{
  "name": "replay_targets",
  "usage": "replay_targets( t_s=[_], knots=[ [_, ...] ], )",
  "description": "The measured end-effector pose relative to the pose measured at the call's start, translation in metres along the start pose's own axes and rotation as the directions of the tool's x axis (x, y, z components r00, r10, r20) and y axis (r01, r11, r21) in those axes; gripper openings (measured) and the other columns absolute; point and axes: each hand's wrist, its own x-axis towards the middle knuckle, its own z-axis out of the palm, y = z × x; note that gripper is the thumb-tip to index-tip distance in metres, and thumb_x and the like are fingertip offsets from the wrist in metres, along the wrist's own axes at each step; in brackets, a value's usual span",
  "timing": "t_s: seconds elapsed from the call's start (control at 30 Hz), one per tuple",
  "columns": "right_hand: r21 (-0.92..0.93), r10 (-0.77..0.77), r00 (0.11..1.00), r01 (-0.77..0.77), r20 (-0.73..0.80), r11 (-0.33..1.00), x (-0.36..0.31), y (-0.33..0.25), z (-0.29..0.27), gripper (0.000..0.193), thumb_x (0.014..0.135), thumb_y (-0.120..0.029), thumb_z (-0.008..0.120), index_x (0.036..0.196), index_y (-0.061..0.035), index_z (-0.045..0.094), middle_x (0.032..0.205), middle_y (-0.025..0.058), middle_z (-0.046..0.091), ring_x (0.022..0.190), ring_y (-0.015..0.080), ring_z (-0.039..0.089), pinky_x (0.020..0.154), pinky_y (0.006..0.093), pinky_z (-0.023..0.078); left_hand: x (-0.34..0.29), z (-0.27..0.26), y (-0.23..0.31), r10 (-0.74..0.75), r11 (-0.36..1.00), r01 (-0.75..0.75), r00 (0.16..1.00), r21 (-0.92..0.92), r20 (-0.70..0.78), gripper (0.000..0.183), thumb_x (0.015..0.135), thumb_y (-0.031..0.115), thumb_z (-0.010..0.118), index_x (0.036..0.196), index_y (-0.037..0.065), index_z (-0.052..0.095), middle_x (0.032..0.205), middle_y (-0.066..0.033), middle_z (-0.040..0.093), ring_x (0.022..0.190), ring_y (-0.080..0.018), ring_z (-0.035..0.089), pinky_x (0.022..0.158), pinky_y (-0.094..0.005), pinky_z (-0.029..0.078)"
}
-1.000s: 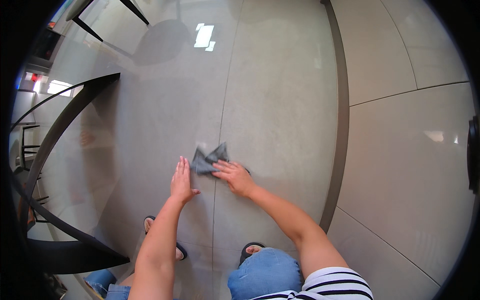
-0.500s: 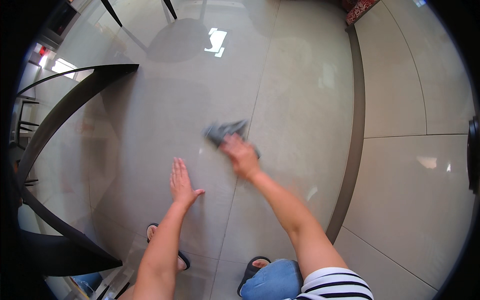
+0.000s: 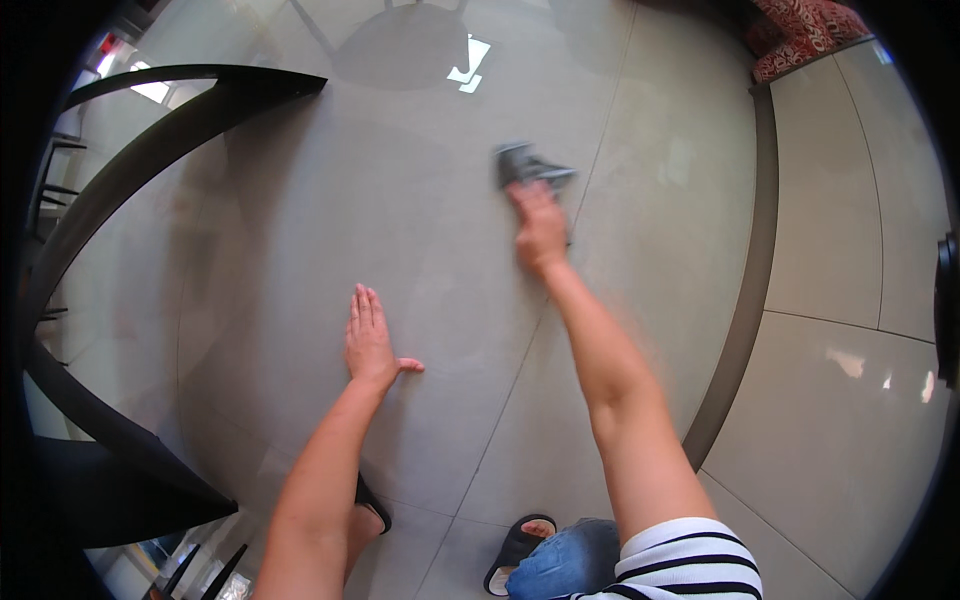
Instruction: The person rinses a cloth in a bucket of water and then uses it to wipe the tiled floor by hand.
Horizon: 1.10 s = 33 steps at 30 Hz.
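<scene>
A crumpled grey cloth point(image 3: 517, 163) lies on the glossy beige tiled floor point(image 3: 400, 220), a little right of centre and towards the far side. Its outline is blurred by motion. The fingers of my right hand point(image 3: 542, 230) press the cloth down on the tiles, with the arm stretched far forward. My left hand point(image 3: 368, 338) rests palm down on the bare floor, nearer to me and to the left. Its fingers point forward and its thumb sticks out to the right. Nothing is in it.
A dark curved furniture frame point(image 3: 130, 165) stands along the left side. To the right, a brown baseboard point(image 3: 752, 290) runs below the tiled wall point(image 3: 850, 400). Red patterned fabric point(image 3: 805, 35) hangs at the far right corner. A sandaled foot point(image 3: 520, 545) and a denim knee point(image 3: 570, 560) are at the near edge.
My right hand has pushed the grey cloth forward and to the right across the floor. The whole view has shifted somewhat. My left hand stays flat on the tiles.
</scene>
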Motion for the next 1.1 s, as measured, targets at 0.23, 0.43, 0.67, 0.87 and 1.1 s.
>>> replay_targets(
  t_s=[0.23,0.43,0.67,0.87,1.1],
  knots=[
    [0.439,-0.525,0.733,0.338,0.433,0.833,-0.114,-0.108,-0.01,0.042,0.082,-0.001,0.052,0.119,-0.0119,0.068,0.139,0.0104,0.058,0.135,0.0304,0.049,0.108,0.0444,0.04,-0.011,-0.007,-0.06,0.054,0.999,-0.054,0.999,-0.003,-0.001,0.148,0.047,0.046,0.095,0.157,0.002,0.007,0.165,-0.0161,0.008,0.151,-0.0306,0.017,0.121,-0.0434,0.023],
    [-0.08,0.209,0.976,-0.214,-0.061,0.974,-0.002,-0.006,0.012,0.051,0.09,-0.004,0.049,0.14,-0.0102,0.051,0.149,0.0165,0.046,0.142,0.0366,0.036,0.11,0.0569,0.034,-0.012,-0.023,-0.132,-0.134,0.99,0.133,0.991,-0.035,-0.019,0.147,0.047,0.042,0.097,0.157,0.003,0.007,0.165,-0.018,0.009,0.151,-0.0314,0.015,0.121,-0.0443,0.021],
    [0.347,-0.466,0.832,0.36,0.301,0.866,-0.054,-0.159,0.077,0.045,0.084,-0.002,0.052,0.125,-0.0143,0.065,0.148,0.0095,0.05,0.137,0.0316,0.046,0.106,0.0446,0.039,-0.018,-0.018,-0.154,-0.159,0.98,0.157,0.987,-0.121,-0.006,0.151,0.042,0.044,0.097,0.156,0.002,0.008,0.165,-0.0175,0.007,0.152,-0.0309,0.013,0.121,-0.0421,0.023],
    [0.236,-0.525,0.704,0.472,0.478,0.849,-0.05,-0.107,0.044,0.047,0.084,0.002,0.049,0.126,-0.0132,0.065,0.134,0.0114,0.06,0.131,0.0318,0.052,0.111,0.0457,0.038,-0.023,-0.02,-0.159,-0.184,0.974,0.182,0.983,-0.132,-0.003,0.151,0.042,0.044,0.097,0.157,0.003,0.009,0.165,-0.016,0.008,0.152,-0.0301,0.014,0.12,-0.0407,0.026],
    [0.125,-0.202,0.977,0.193,0.066,0.973,0.042,-0.173,0.124,0.044,0.083,-0.001,0.048,0.124,-0.0094,0.064,0.136,0.0172,0.058,0.13,0.0387,0.05,0.103,0.0493,0.042,-0.017,-0.008,-0.178,-0.054,0.972,0.027,0.993,-0.235,-0.108,0.136,0.053,0.041,0.094,0.156,0.004,0.014,0.164,-0.0152,0.012,0.151,-0.0291,0.017,0.12,-0.0402,0.028]
  ],
)
